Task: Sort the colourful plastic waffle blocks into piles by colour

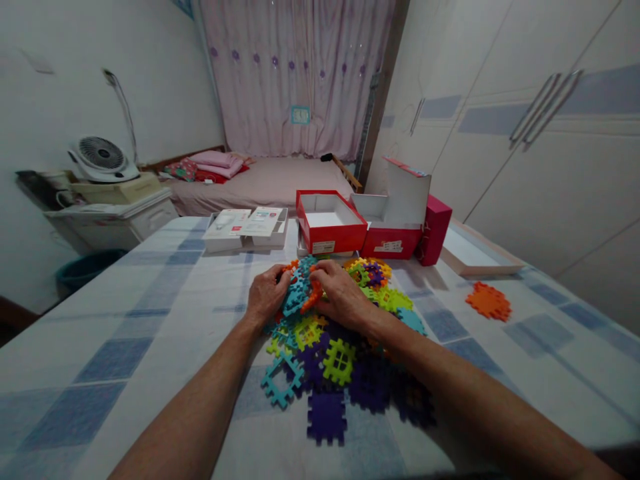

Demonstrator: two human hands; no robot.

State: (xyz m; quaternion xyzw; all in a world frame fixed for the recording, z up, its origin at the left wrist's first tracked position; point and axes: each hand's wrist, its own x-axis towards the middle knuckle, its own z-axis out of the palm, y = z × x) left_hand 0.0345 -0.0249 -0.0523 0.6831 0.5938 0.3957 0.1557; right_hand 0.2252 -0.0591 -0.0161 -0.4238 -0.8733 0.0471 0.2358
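Observation:
Many toothed plastic building pieces lie heaped in front of me. My right hand (343,293) pinches an orange building piece (313,296) at the far side of the heap. My left hand (267,293) is closed beside turquoise pieces (297,293), with bits of orange showing near its fingertips; what it grips is partly hidden. Closer to me lie a lime-green window piece (339,362), a turquoise frame piece (283,380) and a solid purple square piece (327,417). My right forearm covers part of the heap.
Orange pieces (489,301) lie stacked on the right of the checked cloth (105,360). Behind the heap stand an open red box (333,233), another red box (393,241), a white box with papers (225,241) and a shallow lid (480,257).

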